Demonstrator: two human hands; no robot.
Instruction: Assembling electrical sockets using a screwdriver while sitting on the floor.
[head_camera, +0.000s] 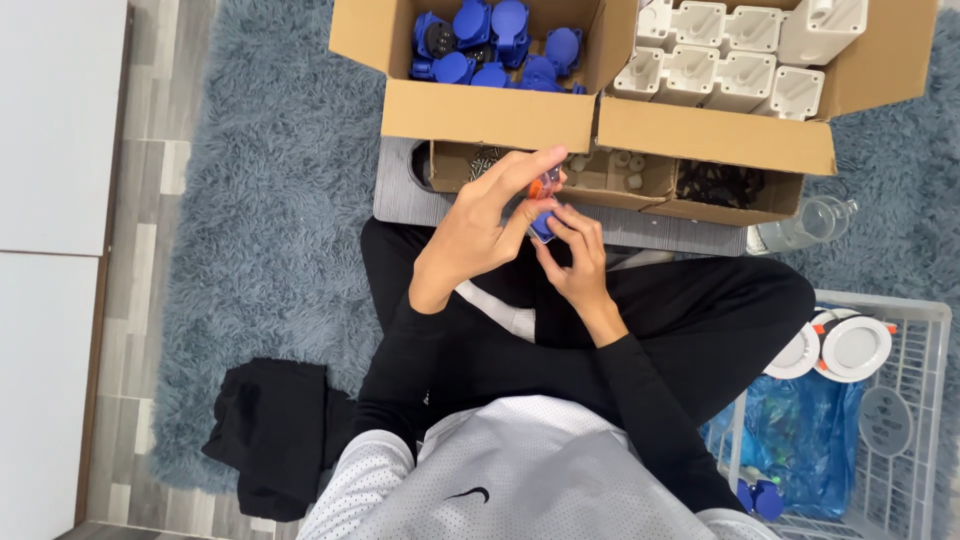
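Observation:
Seen from above, I sit cross-legged on a rug. My left hand (482, 222) and my right hand (578, 256) meet in front of me around a small blue plastic part (543, 226) with an orange piece (545, 184) at its top. The left fingers pinch the orange end; the right fingers hold the blue body from below. Most of the part is hidden by the fingers.
A cardboard box of blue plastic parts (492, 45) and one of white plastic housings (730, 60) stand ahead. A shallow divided cardboard tray (610, 180) with small pieces rests on a grey board. A white wire basket (905, 400) at right holds round white fixtures and blue bags. A black cloth (275, 435) lies at left.

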